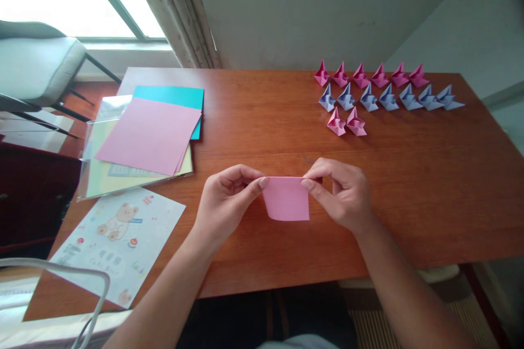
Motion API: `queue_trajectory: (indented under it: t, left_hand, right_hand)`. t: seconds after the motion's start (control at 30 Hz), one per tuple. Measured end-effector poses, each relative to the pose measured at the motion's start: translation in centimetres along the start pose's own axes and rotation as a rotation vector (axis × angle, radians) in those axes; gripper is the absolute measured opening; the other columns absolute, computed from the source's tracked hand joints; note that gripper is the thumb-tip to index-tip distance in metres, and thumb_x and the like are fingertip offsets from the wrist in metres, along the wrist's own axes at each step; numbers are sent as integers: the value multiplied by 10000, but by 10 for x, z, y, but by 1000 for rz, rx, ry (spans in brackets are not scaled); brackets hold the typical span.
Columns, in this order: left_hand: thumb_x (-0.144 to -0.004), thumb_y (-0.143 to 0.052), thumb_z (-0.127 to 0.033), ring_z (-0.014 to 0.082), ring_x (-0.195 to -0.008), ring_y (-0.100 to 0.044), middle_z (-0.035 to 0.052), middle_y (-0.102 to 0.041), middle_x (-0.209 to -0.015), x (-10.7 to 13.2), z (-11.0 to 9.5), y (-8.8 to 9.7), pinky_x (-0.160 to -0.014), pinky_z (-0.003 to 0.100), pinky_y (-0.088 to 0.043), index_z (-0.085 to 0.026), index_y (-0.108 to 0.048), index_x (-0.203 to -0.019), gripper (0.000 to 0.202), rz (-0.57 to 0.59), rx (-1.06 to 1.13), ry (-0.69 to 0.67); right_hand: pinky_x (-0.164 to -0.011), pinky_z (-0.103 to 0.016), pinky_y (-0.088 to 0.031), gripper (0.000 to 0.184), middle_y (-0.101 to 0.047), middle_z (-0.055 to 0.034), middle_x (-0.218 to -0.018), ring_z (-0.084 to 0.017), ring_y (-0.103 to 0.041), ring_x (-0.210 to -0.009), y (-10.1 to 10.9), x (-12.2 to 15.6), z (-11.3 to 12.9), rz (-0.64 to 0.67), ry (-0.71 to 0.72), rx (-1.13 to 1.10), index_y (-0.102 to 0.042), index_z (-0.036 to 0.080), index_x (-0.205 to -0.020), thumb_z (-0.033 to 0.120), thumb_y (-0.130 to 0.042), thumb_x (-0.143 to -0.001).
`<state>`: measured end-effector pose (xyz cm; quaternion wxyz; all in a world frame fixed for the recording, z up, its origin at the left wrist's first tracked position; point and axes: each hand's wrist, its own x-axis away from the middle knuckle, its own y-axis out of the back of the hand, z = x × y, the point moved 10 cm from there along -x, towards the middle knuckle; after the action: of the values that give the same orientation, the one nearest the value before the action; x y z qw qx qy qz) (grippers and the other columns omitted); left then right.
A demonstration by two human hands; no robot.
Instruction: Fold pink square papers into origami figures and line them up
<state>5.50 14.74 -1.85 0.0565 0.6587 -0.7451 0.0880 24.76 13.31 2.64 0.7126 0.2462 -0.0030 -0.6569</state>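
A small piece of pink origami paper [287, 199] hangs above the table between my hands, its top edge straight and its lower left corner slightly curved. My left hand [231, 196] pinches the upper left corner between thumb and forefinger. At the upper right corner, my right hand [341, 190] grips the same paper in a pinch. Beyond the hands stand folded paper figures in rows: deep pink ones [361, 76] at the back, pale blue ones [369, 99] in the middle, and two lighter pink ones [336, 123] in front.
On the left of the wooden table [254, 131] lie pink sheets [149, 133] over a teal sheet [176, 95] and a clear packet [92, 174]. A bear-printed sheet [123, 245] is nearer me. A white cable [82, 270] curves at lower left. A chair [41, 60] stands by the window.
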Motion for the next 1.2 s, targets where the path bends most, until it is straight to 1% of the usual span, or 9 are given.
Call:
queue_trajectory:
  t: [0.2, 0.33, 0.53, 0.73, 0.87, 0.97, 1.03, 1.1, 1.2]
  left_hand:
    - [-779, -825, -382, 145, -670, -644, 35, -733, -758, 1, -3, 4, -617, 236, -519, -168, -721, -780, 238, -53, -44, -30]
    - [-803, -807, -363, 132, -672, -613, 23, -708, -739, 3, -11, 7, -610, 218, -492, -171, -710, -760, 219, -96, -128, -98]
    - [-861, -742, -394, 124, -653, -587, 11, -676, -708, 2, -4, -8, -578, 207, -463, -165, -718, -770, 247, 43, -88, -43]
    - [-862, -738, -381, 120, -634, -562, 18, -677, -699, 2, -6, -1, -552, 206, -438, -156, -741, -782, 238, -31, -179, -83]
    - [-850, -744, -389, 120, -628, -562, 17, -665, -697, 2, 1, -9, -558, 205, -446, -151, -730, -792, 245, 44, -163, -59]
    - [-853, -736, -385, 100, -582, -510, -1, -612, -638, 1, 3, -7, -511, 191, -395, -149, -708, -744, 262, 31, -200, -76]
    - [-849, -739, -388, 98, -590, -516, -1, -625, -663, 1, 6, -8, -521, 186, -402, -150, -710, -769, 253, 38, -150, -53]
    - [-843, -744, -389, 105, -615, -543, 8, -653, -695, 2, 9, -13, -551, 190, -428, -147, -711, -792, 250, 88, -101, -12]
    - [-855, -727, -377, 104, -613, -537, 10, -643, -668, 3, 10, -18, -555, 190, -421, -137, -695, -753, 263, 136, -140, 5]
  right_hand:
    - [-605, -320, -447, 143, -642, 7, -703, -151, -564, -638, -5, 1, -10, 21, -93, -119, -653, 234, -761, 246, -680, -901]
    - [-609, -316, -441, 150, -639, 7, -706, -149, -564, -643, -9, 3, -14, 21, -133, -144, -652, 229, -756, 244, -681, -902]
    - [-608, -313, -423, 152, -619, 7, -702, -150, -540, -648, -4, 5, -18, -40, -158, -164, -641, 230, -761, 261, -684, -904]
    - [-624, -309, -429, 149, -623, 9, -707, -149, -547, -658, -5, 6, -20, -52, -176, -155, -648, 230, -761, 257, -691, -901]
    - [-610, -293, -415, 148, -622, 16, -714, -140, -538, -658, 0, 8, -26, -105, -216, -166, -649, 228, -766, 262, -693, -903]
    - [-609, -286, -410, 145, -619, 22, -713, -133, -538, -656, 2, 8, -28, -111, -225, -149, -655, 224, -768, 263, -703, -899]
    - [-613, -283, -414, 143, -622, 24, -717, -131, -545, -659, 2, 7, -29, -113, -226, -157, -657, 222, -772, 266, -706, -899]
    - [-611, -280, -417, 140, -625, 25, -720, -130, -552, -661, 4, 7, -29, -134, -228, -175, -657, 223, -777, 267, -707, -900]
    - [-608, -276, -419, 133, -628, 27, -722, -127, -556, -665, 7, 8, -30, -164, -230, -181, -660, 224, -780, 261, -711, -898]
